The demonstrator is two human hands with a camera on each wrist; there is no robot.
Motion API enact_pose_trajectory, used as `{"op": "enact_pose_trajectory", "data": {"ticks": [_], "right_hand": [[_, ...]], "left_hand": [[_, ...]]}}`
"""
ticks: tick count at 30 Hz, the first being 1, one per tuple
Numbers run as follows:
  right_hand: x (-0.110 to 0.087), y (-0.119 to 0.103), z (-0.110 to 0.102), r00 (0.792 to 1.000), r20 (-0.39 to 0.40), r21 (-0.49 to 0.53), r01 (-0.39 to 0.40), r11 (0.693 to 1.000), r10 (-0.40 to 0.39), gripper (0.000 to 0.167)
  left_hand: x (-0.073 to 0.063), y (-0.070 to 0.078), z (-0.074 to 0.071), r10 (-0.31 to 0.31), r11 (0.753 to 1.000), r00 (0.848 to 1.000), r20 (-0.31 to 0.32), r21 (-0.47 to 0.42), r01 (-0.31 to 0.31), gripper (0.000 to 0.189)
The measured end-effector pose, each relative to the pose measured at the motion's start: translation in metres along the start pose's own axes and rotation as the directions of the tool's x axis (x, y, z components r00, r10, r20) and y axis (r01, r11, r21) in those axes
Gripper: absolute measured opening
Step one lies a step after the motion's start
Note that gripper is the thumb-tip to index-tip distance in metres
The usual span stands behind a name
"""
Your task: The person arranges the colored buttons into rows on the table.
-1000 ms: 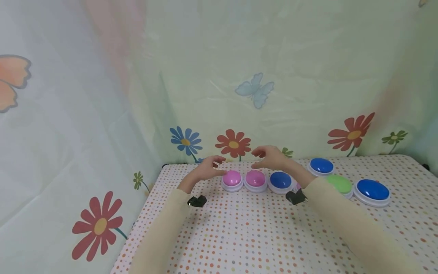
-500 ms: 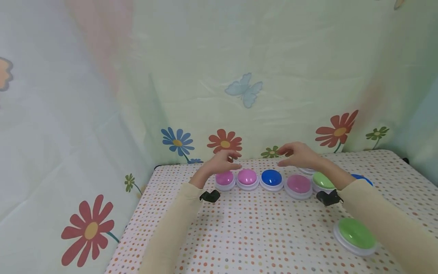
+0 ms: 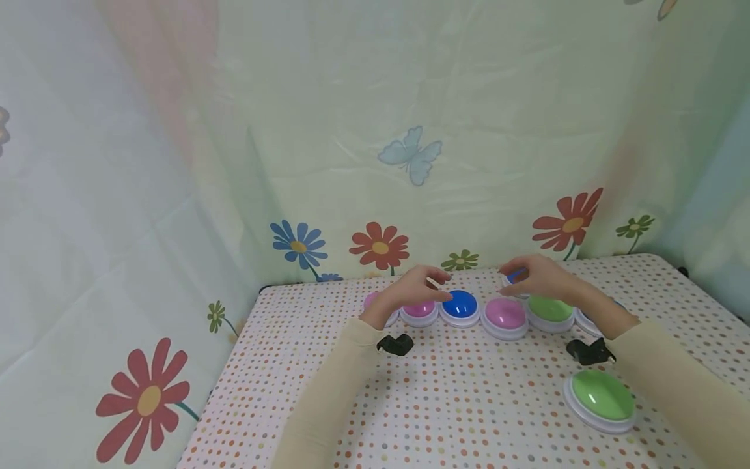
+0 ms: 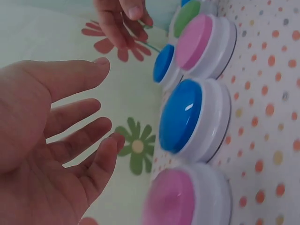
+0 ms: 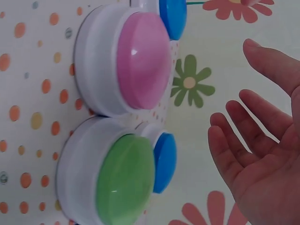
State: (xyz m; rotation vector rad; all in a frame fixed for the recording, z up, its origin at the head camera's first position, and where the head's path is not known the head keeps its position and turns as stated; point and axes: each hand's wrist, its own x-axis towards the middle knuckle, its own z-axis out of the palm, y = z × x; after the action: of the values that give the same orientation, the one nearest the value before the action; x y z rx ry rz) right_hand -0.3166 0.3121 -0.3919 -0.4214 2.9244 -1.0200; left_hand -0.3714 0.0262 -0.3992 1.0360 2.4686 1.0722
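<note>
A row of round push buttons with white bases runs along the back of the table. My left hand, fingers relaxed, hovers over a pink button and reaches toward a blue button. In the left wrist view, that hand holds nothing and is apart from the buttons. Above another pink button and a green button is my right hand, loosely bent. It partly covers a blue button behind. The right wrist view shows this hand bare, touching nothing.
A larger-looking green button lies nearer, beside my right sleeve. My right wrist partly hides one more blue button. Another pink button ends the row at left. A flowered curtain hangs behind the dotted tabletop.
Both hands have moved right along the row, the left from the leftmost pink button toward the blue one. The head view has turned right, and the nearer green button has come into sight.
</note>
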Motion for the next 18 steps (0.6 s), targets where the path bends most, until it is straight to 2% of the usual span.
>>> {"op": "enact_pose_trajectory", "data": {"ticks": [9, 14, 18], "right_hand": [[-0.010, 0.016, 0.007, 1.000, 0.019, -0.012, -0.024, 1.000, 0.024, 0.063], [-0.014, 0.018, 0.012, 0.997, 0.043, 0.007, -0.068, 0.998, 0.068, 0.063], [-0.017, 0.022, 0.016, 0.993, 0.046, 0.015, -0.107, 0.994, 0.107, 0.063]], "left_hand": [[0.018, 0.007, 0.033, 0.036, 0.998, 0.999, 0.023, -0.045, -0.035, 0.044], [0.027, 0.005, 0.048, 0.013, 1.000, 1.000, 0.005, -0.017, -0.013, 0.047], [0.034, 0.006, 0.059, 0.036, 0.999, 0.999, -0.007, 0.041, -0.036, 0.050]]}}
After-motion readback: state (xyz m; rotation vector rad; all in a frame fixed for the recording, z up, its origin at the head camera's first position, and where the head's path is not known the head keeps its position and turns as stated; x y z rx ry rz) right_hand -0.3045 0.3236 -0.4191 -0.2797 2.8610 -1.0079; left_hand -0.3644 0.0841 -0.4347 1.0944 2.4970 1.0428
